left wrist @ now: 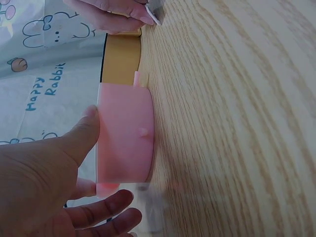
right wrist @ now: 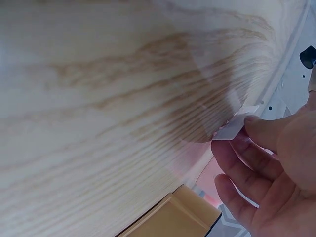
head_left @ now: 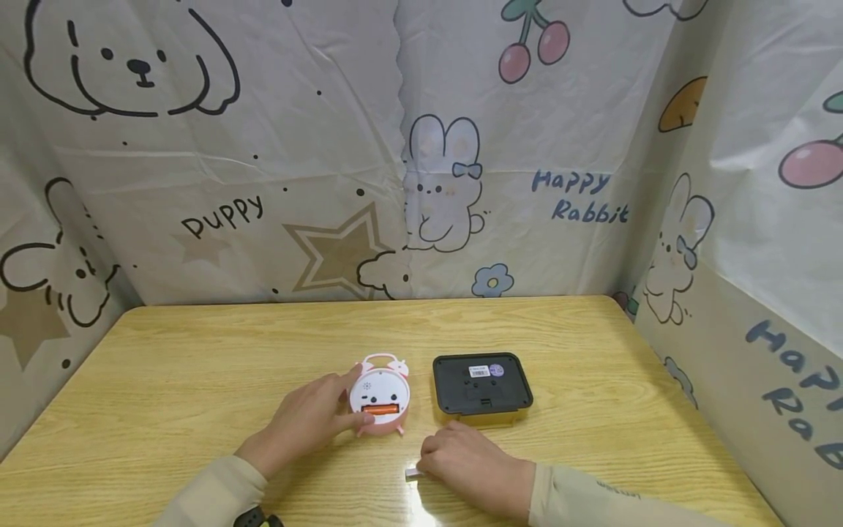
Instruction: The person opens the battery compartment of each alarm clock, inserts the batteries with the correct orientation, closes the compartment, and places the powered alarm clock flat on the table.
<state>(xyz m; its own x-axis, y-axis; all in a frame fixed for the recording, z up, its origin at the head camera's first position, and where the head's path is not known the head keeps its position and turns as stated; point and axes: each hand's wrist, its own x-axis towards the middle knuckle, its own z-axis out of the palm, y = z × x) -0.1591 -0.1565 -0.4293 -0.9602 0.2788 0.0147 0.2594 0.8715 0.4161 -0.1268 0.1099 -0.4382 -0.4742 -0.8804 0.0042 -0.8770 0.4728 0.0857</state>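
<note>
A pink alarm clock [head_left: 392,386] lies on the table with its white back facing up. In the back's uncovered battery slot sits an orange battery [head_left: 380,410]. My left hand [head_left: 312,419] grips the clock from its left side, the thumb on the lower part of the back; the left wrist view shows the other fingers loosely bent beside the pink casing [left wrist: 126,133]. To the right and nearer me, my right hand [head_left: 470,462] pinches a small white battery cover [right wrist: 235,128] between thumb and fingers, just above the tabletop. Its far end is hidden by the fingers.
Right of the clock, beyond my right hand, stands a yellow box with a black top [head_left: 461,388] bearing a barcode sticker. The wood-grain table [head_left: 217,344] is bounded at the back and right by a printed cloth [head_left: 316,146].
</note>
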